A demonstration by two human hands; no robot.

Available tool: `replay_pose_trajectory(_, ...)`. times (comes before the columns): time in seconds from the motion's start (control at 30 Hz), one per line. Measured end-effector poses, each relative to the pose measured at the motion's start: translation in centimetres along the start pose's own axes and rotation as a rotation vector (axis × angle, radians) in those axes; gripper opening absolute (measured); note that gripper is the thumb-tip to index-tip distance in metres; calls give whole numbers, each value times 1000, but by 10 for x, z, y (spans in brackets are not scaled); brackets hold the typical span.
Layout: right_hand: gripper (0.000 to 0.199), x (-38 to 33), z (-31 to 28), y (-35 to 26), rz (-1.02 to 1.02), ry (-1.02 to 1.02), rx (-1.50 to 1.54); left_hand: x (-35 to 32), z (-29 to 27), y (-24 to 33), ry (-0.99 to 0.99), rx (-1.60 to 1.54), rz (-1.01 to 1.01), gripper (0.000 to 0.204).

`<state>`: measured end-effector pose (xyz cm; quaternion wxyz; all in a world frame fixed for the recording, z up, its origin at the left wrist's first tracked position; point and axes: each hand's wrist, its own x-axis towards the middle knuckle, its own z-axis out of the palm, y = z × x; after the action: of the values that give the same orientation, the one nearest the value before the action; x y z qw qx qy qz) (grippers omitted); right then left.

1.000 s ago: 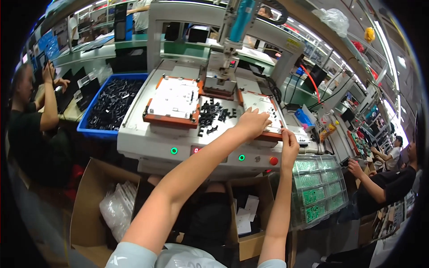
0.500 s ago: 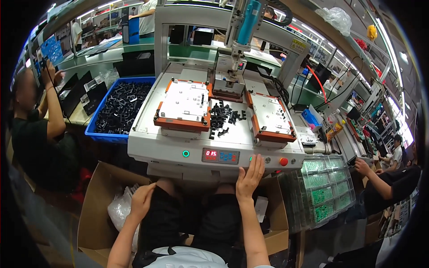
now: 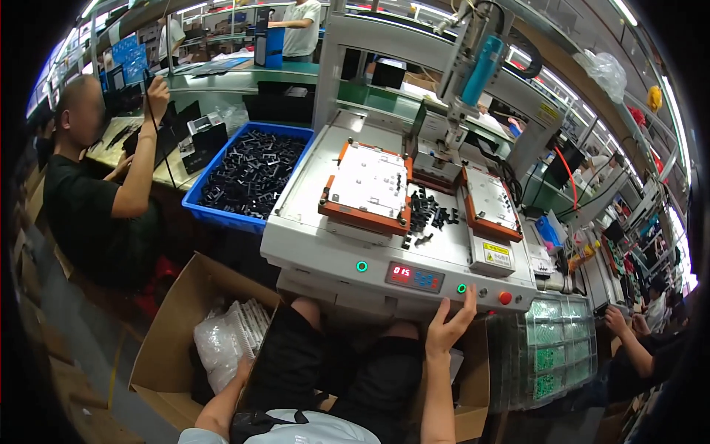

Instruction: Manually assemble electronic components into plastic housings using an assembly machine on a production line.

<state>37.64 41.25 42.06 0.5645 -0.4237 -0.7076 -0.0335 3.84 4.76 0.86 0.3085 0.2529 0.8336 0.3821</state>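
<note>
My right hand (image 3: 452, 325) is raised in front of the white bench machine (image 3: 310, 248), fingers spread and holding nothing. Closest to it is a green-lit ring button (image 3: 461, 288). My left hand (image 3: 240, 372) reaches down into an open cardboard box (image 3: 164, 333), beside a clear plastic bag (image 3: 214, 348) and a white ribbed stack (image 3: 251, 325). Its fingers are too hidden to read. On the machine stand a left fixture (image 3: 367, 181) and a right fixture (image 3: 491, 201), both white-topped with orange-brown edges. Small black parts (image 3: 429, 214) lie loose between them.
A blue bin (image 3: 259, 222) full of black parts stands left of the machine. A red button (image 3: 505, 297) sits on its front panel. Clear compartment trays (image 3: 558, 348) with green pieces are at right. A co-worker (image 3: 96, 192) sits at left; another person's arm (image 3: 629, 344) shows at right.
The view has swung left. My left hand has dropped from beside my knee into the box. My right hand has pulled back from the button, and the right fixture has slid backward.
</note>
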Motion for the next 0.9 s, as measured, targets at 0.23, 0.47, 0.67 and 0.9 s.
replay_pose_trajectory(0.23,22,89,41,-77,25,-234,336,-20,11,2,1,-55,-143,74)
replay_pose_trajectory(0.47,45,199,172,-61,159,-465,32,-19,19,26,1,-106,-246,79)
replay_pose_trajectory(0.67,40,215,215,-58,177,-476,-145,-8,13,37,86,-83,-356,87)
replay_pose_trajectory(0.9,32,202,150,-66,139,-669,245,30,29,6,239,-2,-325,92)
